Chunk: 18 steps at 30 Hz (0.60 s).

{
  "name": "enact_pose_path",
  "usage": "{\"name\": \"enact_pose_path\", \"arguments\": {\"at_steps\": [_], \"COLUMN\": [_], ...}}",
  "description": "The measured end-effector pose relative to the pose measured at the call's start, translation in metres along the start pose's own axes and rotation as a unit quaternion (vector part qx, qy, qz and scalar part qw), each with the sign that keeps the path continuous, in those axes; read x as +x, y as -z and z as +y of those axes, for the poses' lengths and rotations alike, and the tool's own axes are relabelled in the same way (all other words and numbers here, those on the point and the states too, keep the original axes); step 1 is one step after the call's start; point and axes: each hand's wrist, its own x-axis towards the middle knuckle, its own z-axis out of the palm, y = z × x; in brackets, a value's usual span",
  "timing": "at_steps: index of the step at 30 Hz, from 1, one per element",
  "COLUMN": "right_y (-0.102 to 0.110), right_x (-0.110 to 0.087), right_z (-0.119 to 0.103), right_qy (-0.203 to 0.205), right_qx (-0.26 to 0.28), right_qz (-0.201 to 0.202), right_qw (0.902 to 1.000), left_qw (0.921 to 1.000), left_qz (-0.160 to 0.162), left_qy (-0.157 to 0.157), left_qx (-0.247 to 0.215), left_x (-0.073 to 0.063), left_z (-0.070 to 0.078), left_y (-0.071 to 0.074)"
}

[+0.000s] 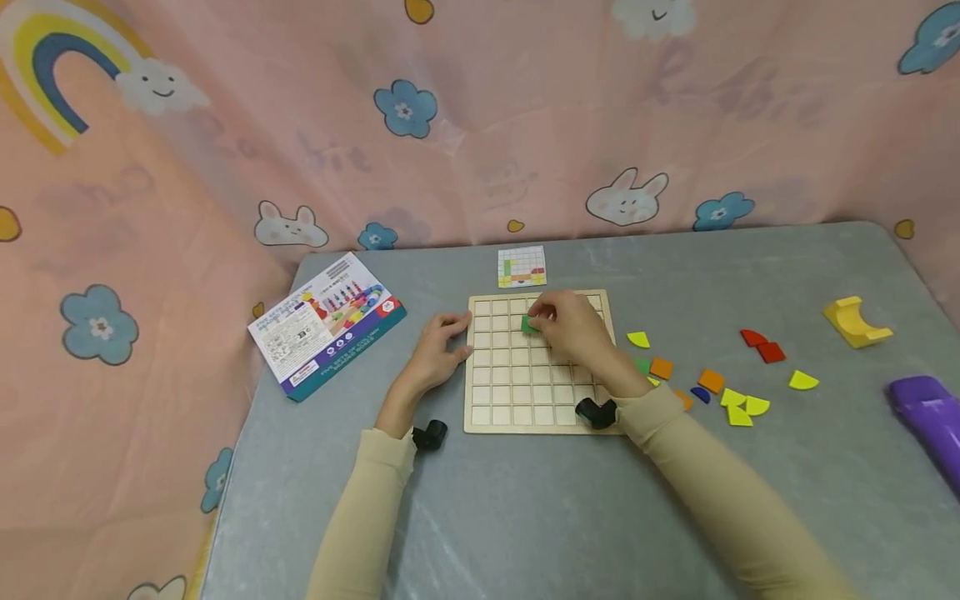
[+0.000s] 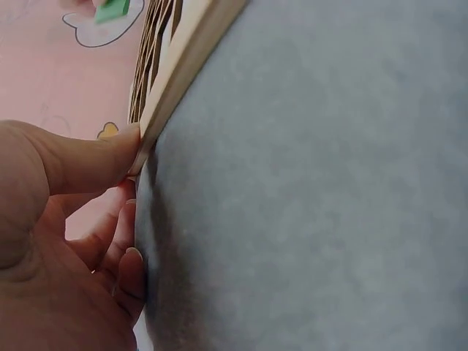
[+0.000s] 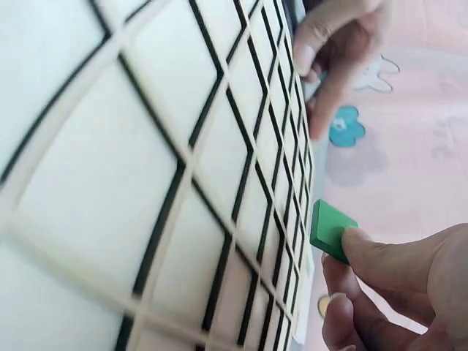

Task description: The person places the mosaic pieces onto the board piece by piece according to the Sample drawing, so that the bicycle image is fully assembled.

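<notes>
A: Right hand [image 1: 572,327] first: thumb and fingertips pinch a small green square tile [image 1: 530,326], holding it just above the upper rows of the wooden grid board [image 1: 517,415].

B: The right wrist view makes that plain. The green tile [image 3: 330,229] is a flat, thick-edged square, gripped at one corner, close to the board face but I cannot tell if it touches. The grid [image 3: 146,183] fills the rest of that picture: pale square cells between raised slats.

A: And the left hand [image 1: 438,348]?

B: Fingers straight, holding nothing, pressed against the board's left edge. From the left wrist camera, the thumb tip [image 2: 110,157] sits on the pale wooden rim [image 2: 186,62] where it meets the grey table [image 2: 314,190]. The head camera cannot show that contact so closely.

A: What the head camera alone gives is the spread. A small pattern card [image 1: 522,267] lies just beyond the board. A printed box [image 1: 326,325] lies to the left. Loose tiles [image 1: 712,382] are scattered on the right: yellow quarter-rounds, orange squares, red pieces, one blue.

B: Farther right, a yellow arched block [image 1: 855,321] and something purple [image 1: 930,417] at the frame's edge. The table top looks smooth and mottled grey; a pink cartoon-print cloth [image 1: 225,150] hangs behind.
</notes>
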Motion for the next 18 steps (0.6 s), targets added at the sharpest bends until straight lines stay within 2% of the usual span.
{"name": "enact_pose_path", "arguments": {"at_steps": [12, 18], "right_y": [-0.036, -0.04], "right_x": [0.012, 0.015], "right_z": [-0.013, -0.02], "right_qy": [-0.012, -0.01], "right_qx": [0.005, -0.011], "right_qz": [-0.016, -0.02], "right_qw": [0.9998, 0.9997], "left_qw": [0.9993, 0.9995], "left_qz": [0.0, 0.01], "left_qy": [0.035, 0.023], "left_qx": [0.009, 0.018], "left_x": [-0.001, 0.0], "left_z": [0.002, 0.003], "left_y": [-0.004, -0.004]}}
